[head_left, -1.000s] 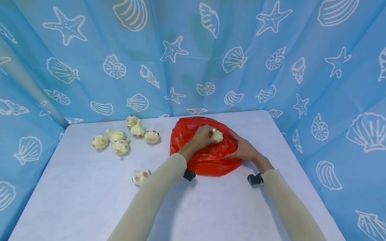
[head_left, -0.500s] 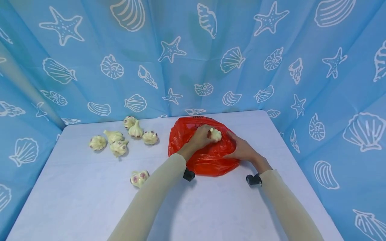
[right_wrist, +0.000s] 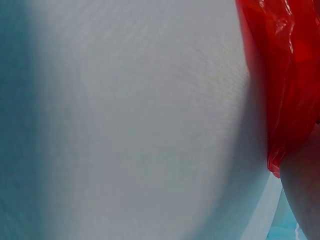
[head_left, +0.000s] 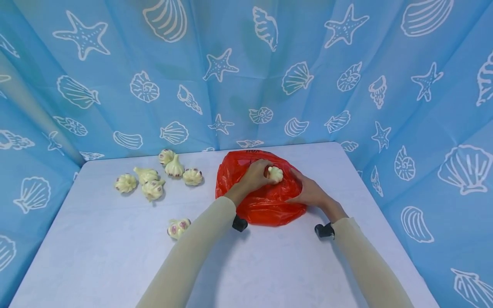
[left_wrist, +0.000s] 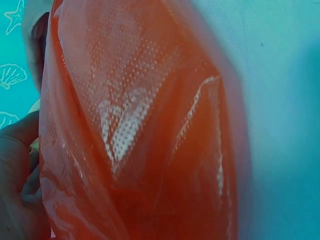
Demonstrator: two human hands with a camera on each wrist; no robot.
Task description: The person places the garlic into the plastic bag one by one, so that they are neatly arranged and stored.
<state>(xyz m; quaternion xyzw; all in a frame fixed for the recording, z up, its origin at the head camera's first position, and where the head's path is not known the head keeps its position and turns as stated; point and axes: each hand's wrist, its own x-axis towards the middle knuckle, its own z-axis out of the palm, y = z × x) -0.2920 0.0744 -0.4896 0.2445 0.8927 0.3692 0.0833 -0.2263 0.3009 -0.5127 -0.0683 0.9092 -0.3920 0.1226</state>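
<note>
My left hand (head_left: 256, 176) pinches a pale garlic bulb (head_left: 275, 174) over the mouth of a red plastic bag (head_left: 271, 211). At the bag's right side, my right hand (head_left: 313, 191) holds its edge, thumb toward me and fingers curved at the far side. In the left wrist view, the bag's glossy wall fills the middle and hides part of the left hand (left_wrist: 17, 175). Only a sliver of the right hand (right_wrist: 305, 180) shows against the bag in the right wrist view.
Several garlic bulbs (head_left: 153, 189) lie in a loose group at the table's back left. Another garlic bulb (head_left: 179, 228) lies by itself next to the left sleeve. A blue shell-print curtain (head_left: 239, 85) hangs behind the white table (head_left: 96, 252) and along its sides.
The head view has shifted slightly. Both hands, the garlic bulb and the bag stay nearly where they were.
</note>
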